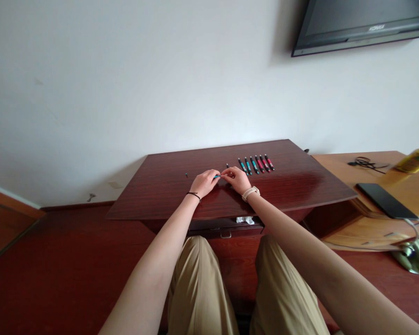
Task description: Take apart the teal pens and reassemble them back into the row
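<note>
Over the dark red-brown table (167, 186), my left hand (204, 184) is closed round a slim teal pen part (217, 177), of which only a short length shows. The fingertips of my right hand (238, 180) pinch together at that part's right end; whatever detail sits between them is too small to make out. To the right lies a neat row of pens with black ends: teal pens (247, 165) first, then red pens (264, 163). Another dark pen tip (227, 165) pokes out behind my right hand, mostly hidden. Left of my hands rests a tiny dark teal piece (186, 175).
An open drawer (209, 228) with white tissue (245, 220) sits under the table's front edge, above my knees. A lighter wooden desk (335, 163) at right bears a black phone (386, 200), a black cable (366, 163) and a yellow package (415, 160). A television (366, 28) hangs above.
</note>
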{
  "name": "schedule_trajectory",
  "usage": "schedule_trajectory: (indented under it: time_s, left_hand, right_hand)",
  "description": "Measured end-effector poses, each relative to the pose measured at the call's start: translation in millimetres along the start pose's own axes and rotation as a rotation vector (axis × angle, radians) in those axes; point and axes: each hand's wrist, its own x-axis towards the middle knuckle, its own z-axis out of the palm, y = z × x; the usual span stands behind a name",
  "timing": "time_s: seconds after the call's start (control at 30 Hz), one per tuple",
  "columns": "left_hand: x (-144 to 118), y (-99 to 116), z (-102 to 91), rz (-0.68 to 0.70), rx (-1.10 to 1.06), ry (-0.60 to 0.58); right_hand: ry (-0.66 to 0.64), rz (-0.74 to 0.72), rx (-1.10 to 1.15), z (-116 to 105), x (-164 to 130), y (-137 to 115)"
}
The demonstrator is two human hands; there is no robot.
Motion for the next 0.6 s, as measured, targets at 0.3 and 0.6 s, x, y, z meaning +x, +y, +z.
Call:
schedule_trajectory:
  time_s: [0.3, 0.6]
  left_hand:
    - [0.7, 0.4, -0.8, -0.043, -0.027, 0.011]
    - [0.7, -0.4, -1.6, -0.086, -0.034, 0.019]
  right_hand:
    - [-0.006, 0.020, 0.007, 0.3, -0.2, 1.1]
    - [-0.009, 0.057, 0.087, 0.2, -1.3, -1.7]
